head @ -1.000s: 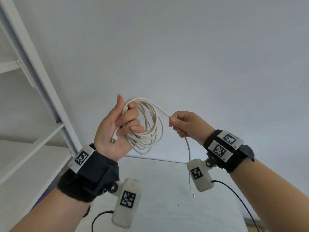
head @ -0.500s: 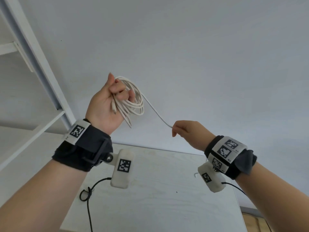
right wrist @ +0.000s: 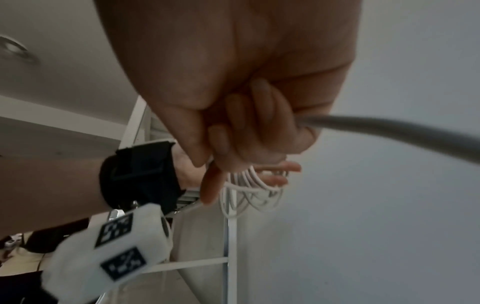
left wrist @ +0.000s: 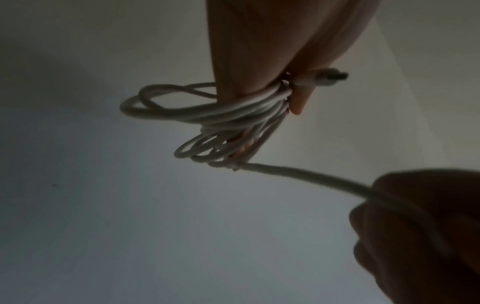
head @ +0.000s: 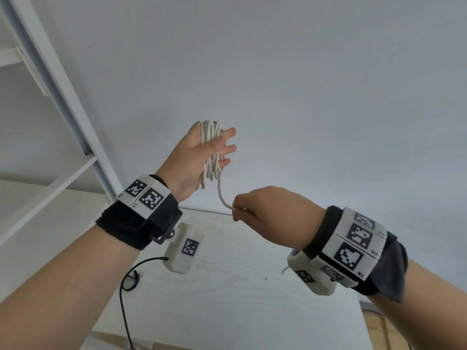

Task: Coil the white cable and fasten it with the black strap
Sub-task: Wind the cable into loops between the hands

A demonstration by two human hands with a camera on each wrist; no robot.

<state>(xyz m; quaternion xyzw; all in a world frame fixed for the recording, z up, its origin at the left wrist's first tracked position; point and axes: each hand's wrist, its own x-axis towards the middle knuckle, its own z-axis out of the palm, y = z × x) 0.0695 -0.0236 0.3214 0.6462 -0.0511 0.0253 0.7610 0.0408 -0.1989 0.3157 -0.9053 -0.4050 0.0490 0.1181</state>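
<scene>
While the left hand (head: 199,157) is raised above the worktop (head: 252,286) with its fingers (head: 227,147) straight, the coils of the cable (head: 211,147) are looped round them, and one plug (left wrist: 330,79) sticks out beside the palm. A free stretch of cable runs down from the coils to the right hand (head: 265,213), whose curled fingers pinch it. A white shelf (head: 50,157) stands at left.
</scene>
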